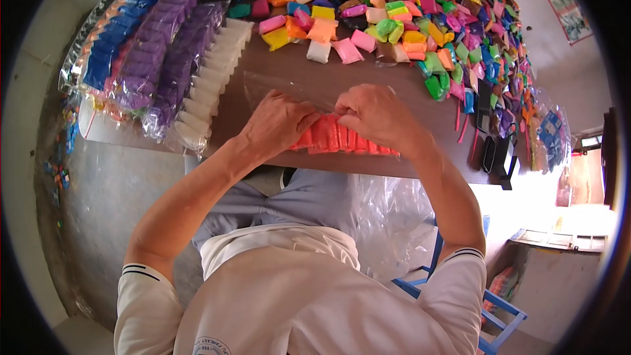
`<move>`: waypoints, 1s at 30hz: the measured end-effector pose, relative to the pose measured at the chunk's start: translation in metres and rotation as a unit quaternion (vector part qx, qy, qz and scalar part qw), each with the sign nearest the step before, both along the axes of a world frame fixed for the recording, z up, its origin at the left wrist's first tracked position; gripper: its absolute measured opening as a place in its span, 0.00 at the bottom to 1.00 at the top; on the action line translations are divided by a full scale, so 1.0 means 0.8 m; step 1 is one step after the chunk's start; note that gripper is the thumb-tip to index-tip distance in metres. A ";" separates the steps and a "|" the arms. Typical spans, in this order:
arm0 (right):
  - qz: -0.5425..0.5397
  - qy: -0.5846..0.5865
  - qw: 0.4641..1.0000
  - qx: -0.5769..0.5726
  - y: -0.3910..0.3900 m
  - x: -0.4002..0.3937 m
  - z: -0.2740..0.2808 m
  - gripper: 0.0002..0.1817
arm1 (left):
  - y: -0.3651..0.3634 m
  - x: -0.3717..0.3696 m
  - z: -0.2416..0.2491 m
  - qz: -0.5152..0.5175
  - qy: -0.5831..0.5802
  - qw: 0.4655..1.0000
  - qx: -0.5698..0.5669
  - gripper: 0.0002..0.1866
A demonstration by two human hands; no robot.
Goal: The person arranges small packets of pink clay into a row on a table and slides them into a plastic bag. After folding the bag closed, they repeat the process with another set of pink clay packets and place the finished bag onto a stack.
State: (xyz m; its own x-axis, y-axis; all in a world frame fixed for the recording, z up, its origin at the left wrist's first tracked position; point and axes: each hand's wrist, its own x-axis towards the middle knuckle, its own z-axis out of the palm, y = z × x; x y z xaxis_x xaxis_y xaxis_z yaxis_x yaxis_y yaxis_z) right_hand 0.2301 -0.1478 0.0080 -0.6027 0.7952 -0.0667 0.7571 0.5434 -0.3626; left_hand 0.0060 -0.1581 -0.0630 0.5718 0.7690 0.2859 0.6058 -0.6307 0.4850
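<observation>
A clear plastic bag [334, 137] of red-orange packets in a row lies on the brown table near its front edge. Its loose transparent end spreads flat beyond my hands. My left hand [279, 123] is closed, fingers curled, gripping the bag's film at the left of the row. On the other side, my right hand [376, 115] pinches the same film with thumb and curled fingers. Both hands are at the far edge of the packets and partly cover them. The fingertips are partly hidden.
A big heap of colourful small packets [361, 10] covers the table's far side. Filled bags with purple [143, 59], blue [112, 39] and white packets [209, 79] are lined up at left. Black objects [496, 151] lie at the right edge. Clear plastic [391, 223] hangs by my lap near a blue stool [503, 312].
</observation>
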 end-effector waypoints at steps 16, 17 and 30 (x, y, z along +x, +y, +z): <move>0.081 -0.045 0.942 0.323 -0.051 0.001 -0.041 0.05 | -0.022 -0.015 0.058 0.018 -0.041 0.996 0.082 0.06; 0.080 -0.045 0.942 0.323 -0.051 0.002 -0.042 0.05 | -0.023 -0.015 0.065 0.017 -0.040 0.996 0.083 0.06; 0.088 -0.009 0.919 0.385 -0.052 0.009 -0.056 0.06 | -0.035 0.021 0.047 0.004 0.019 0.994 0.106 0.15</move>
State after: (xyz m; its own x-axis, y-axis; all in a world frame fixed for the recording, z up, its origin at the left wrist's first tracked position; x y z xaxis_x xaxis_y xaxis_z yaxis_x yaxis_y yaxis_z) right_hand 0.2376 -0.1896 -0.0370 -0.7313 0.5012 0.4627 0.6347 0.7484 0.1924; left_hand 0.0229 -0.1864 -0.0255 0.5787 0.6991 0.4199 0.6271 -0.7106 0.3190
